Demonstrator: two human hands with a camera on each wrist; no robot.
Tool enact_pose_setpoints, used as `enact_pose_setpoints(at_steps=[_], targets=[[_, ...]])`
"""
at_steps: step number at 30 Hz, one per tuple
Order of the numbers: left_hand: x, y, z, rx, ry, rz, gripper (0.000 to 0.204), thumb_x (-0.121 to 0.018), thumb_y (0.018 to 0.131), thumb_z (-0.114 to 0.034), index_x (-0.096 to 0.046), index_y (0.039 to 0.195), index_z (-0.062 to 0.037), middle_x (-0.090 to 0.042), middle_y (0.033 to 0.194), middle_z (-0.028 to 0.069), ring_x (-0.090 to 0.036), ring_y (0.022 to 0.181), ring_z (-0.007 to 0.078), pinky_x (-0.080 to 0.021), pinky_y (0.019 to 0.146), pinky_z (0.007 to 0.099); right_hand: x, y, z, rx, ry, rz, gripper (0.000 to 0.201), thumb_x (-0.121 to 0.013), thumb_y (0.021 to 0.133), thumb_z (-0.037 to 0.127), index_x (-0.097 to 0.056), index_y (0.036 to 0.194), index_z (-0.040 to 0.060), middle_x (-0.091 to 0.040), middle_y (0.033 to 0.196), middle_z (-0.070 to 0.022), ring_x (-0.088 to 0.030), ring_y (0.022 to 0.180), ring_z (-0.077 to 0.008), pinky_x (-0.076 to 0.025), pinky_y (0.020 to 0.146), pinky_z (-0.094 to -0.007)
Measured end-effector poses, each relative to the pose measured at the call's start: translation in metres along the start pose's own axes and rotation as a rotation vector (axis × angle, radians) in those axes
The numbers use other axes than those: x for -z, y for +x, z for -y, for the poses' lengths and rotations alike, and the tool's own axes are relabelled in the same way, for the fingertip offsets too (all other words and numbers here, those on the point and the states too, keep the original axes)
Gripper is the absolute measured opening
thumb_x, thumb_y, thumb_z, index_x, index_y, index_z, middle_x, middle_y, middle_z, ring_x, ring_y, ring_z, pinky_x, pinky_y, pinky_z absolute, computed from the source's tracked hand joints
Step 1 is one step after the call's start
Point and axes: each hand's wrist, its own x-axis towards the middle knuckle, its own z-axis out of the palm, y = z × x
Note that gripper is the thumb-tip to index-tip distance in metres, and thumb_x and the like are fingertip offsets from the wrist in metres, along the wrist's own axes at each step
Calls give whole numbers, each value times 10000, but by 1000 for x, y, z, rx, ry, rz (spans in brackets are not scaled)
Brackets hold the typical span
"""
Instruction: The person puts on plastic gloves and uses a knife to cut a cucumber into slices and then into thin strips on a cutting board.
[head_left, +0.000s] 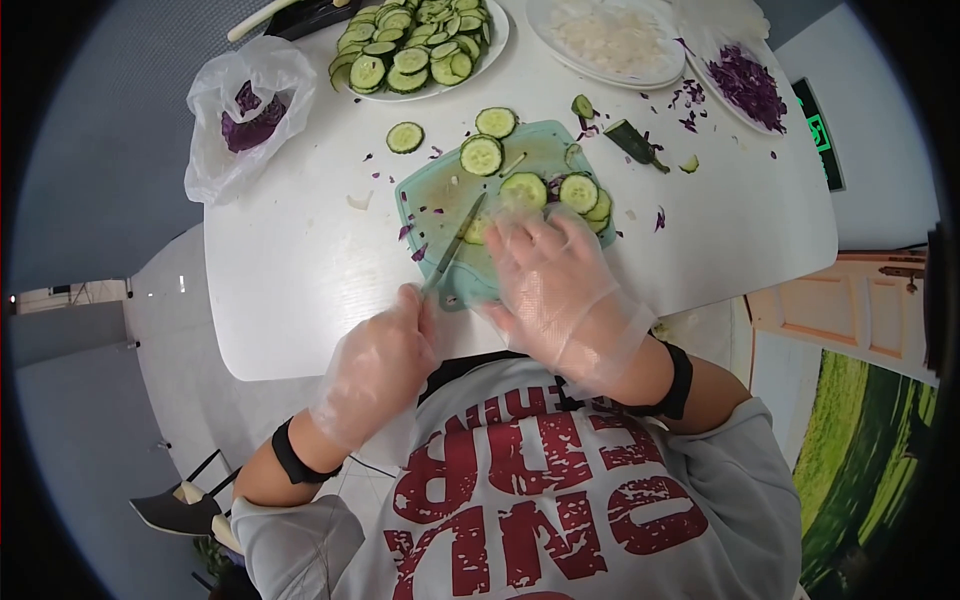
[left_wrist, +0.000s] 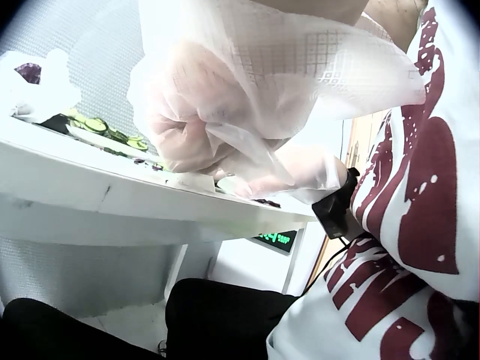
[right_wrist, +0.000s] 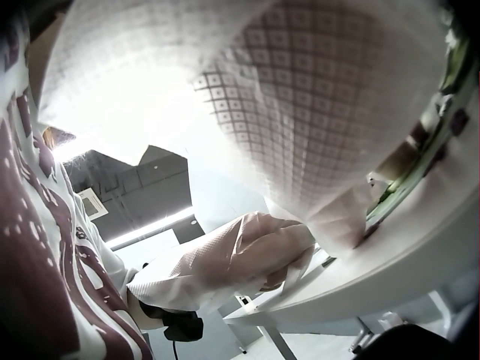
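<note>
In a clear plastic glove, my left hand [head_left: 385,350] grips the handle of a knife [head_left: 458,240], whose blade angles up over the left part of a green cutting board [head_left: 440,190]. My gloved right hand [head_left: 560,290] is over the board's right side, its bent fingers holding cucumber slices [head_left: 523,189]; the fingertips are partly hidden. One pale slice lies between the blade and these fingers. More overlapping cucumber slices [head_left: 579,193] are just right of them. Two slices sit at the board's far edge. In both wrist views, glove plastic covers most of the hand.
A plate of cucumber slices [head_left: 410,75] stands at the back, beside white shreds [head_left: 610,40] on a plate and shredded purple cabbage [head_left: 745,85] on another. A plastic bag [head_left: 205,145] holds purple cabbage at left. A cucumber end [head_left: 632,143] and scraps lie beyond the board.
</note>
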Motion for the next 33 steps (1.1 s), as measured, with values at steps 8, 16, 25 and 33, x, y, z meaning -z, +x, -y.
enact_pose_setpoints(at_steps=[8, 16, 25, 33], targets=[[-2, -4, 7, -58, 74, -38, 176, -549, 987, -137, -508, 889, 4, -573, 540, 206, -617, 506, 393, -492, 445, 479, -3, -2, -1, 8, -20, -26, 648, -673, 886, 394, -547, 1353, -37, -553, 1355, -150, -471, 1275, -261, -309, 1127, -448], [-4, 7, 10, -18, -7, -51, 138, -535, 977, -111, -501, 906, 2, -579, 567, 233, -619, 540, 418, -489, 473, 497, 1, 0, -3, 5, 5, -18, 658, -703, 860, 371, -536, 1351, -34, -552, 1342, -146, -479, 1262, -258, -324, 1116, -439], [0, -3, 0, 87, -133, -3, 84, -532, 967, -83, -528, 945, -2, -564, 613, 270, -590, 586, 467, -452, 513, 518, 0, 0, 0, -22, 13, -8, 670, -702, 864, 368, -526, 1354, -53, -543, 1366, -154, -479, 1275, -253, -318, 1122, -429], [-2, -2, 3, -10, -61, -3, 156, -545, 967, -135, -493, 916, 3, -596, 595, 235, -620, 561, 432, -502, 501, 507, 1, 1, 1, -25, -15, 6, 679, -696, 870, 383, -530, 1354, -64, -550, 1383, -166, -480, 1276, -262, -321, 1123, -426]])
